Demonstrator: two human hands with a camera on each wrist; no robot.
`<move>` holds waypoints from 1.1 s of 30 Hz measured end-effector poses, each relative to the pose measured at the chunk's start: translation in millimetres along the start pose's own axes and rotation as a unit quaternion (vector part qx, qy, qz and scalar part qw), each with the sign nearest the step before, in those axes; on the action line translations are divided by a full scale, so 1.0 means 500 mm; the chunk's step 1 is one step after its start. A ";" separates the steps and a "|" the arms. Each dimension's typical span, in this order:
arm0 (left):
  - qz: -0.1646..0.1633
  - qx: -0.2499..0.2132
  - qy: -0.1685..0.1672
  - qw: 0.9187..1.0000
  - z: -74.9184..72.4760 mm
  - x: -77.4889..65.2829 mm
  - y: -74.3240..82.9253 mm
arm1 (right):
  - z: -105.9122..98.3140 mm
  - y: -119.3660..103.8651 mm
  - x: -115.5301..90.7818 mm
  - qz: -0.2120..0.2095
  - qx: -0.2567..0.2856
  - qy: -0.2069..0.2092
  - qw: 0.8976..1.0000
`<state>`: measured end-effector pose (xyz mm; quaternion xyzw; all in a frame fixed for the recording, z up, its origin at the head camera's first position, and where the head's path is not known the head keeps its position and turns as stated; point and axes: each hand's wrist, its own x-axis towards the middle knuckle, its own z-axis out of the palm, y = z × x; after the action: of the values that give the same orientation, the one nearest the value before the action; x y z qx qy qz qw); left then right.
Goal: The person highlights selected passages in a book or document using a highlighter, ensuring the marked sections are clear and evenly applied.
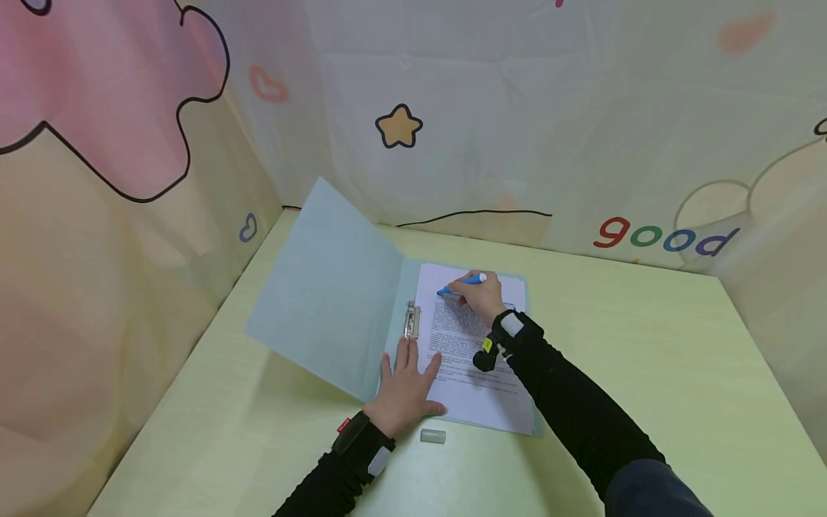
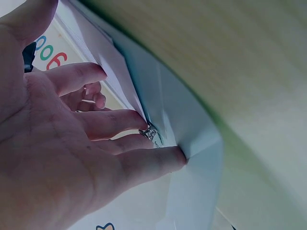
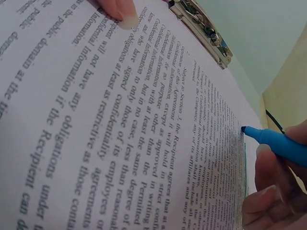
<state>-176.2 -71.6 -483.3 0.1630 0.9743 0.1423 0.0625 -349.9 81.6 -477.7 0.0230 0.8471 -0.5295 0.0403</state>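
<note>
A blue highlighter point(image 1: 472, 279) with a white end is pinched in my right hand point(image 1: 486, 296). Its dark tip is right at the upper left of the printed text in the right wrist view, where a thin blue line point(image 3: 245, 167) runs along the page edge. The printed sheets point(image 1: 478, 402) lie in a light blue folder point(image 1: 336, 287), beside its metal clip point(image 1: 411, 319). My left hand point(image 1: 402, 391) rests with spread, straight fingers on the lower left of the page and the folder's spine, fingertips just below the clip.
A small grey cylinder point(image 1: 433, 436) lies on the pale wooden table point(image 1: 646, 359) just below the folder's lower edge. The folder's cover stands tilted up on the left. A printed curtain point(image 1: 478, 143) hangs behind the table and along its sides.
</note>
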 end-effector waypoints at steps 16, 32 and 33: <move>-0.001 0.004 -0.001 1.000 0.003 0.002 -0.002 | -0.003 -0.003 -0.004 -0.002 0.013 0.004 1.000; 0.002 0.002 -0.004 1.000 0.002 0.003 -0.002 | -0.011 0.001 -0.004 -0.009 0.003 0.002 1.000; 0.001 0.002 -0.004 1.000 0.002 0.003 -0.002 | -0.011 0.001 -0.004 -0.011 0.002 0.002 1.000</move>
<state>-177.8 -71.7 -484.5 0.1649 0.9741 0.1399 0.0660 -348.1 86.8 -475.5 0.0152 0.8463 -0.5316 0.0327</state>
